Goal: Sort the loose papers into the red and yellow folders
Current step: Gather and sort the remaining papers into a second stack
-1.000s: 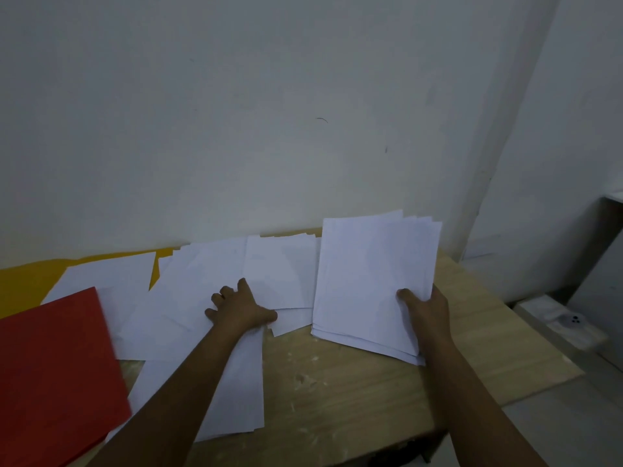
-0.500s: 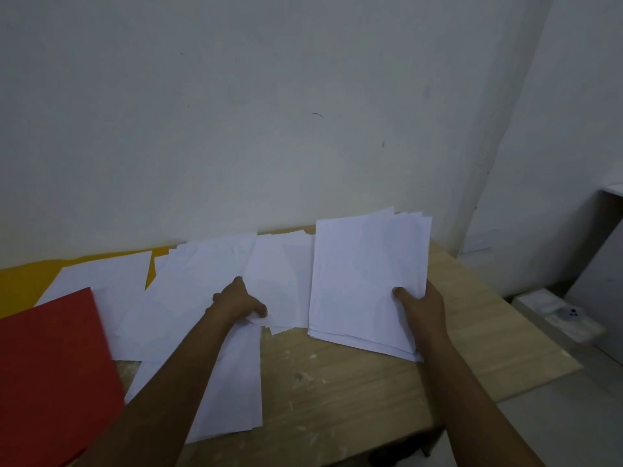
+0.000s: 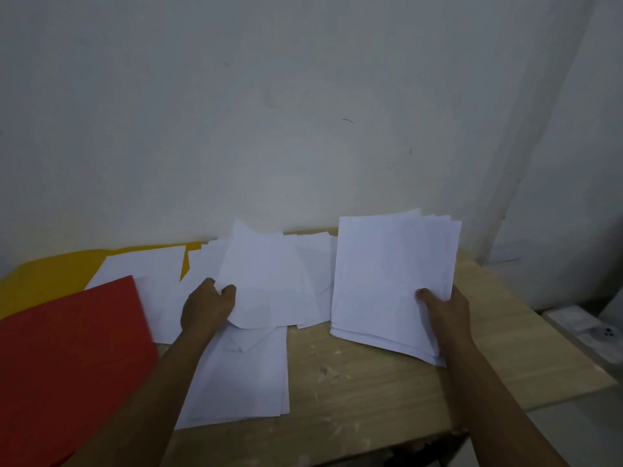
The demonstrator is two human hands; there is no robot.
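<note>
While your right hand grips the gathered stack, your left hand pinches a lifted sheet right of the red folder.

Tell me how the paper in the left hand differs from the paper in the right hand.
The left hand pinches a single sheet, while the right hand grips a thick stack. The single sheet curls and lifts off the scattered papers; the stack stays flat, edges roughly squared. Both are plain white sheets held at a lower corner.

Bare table lies between the flat sheets and held stack; wall blocks behind.
</note>
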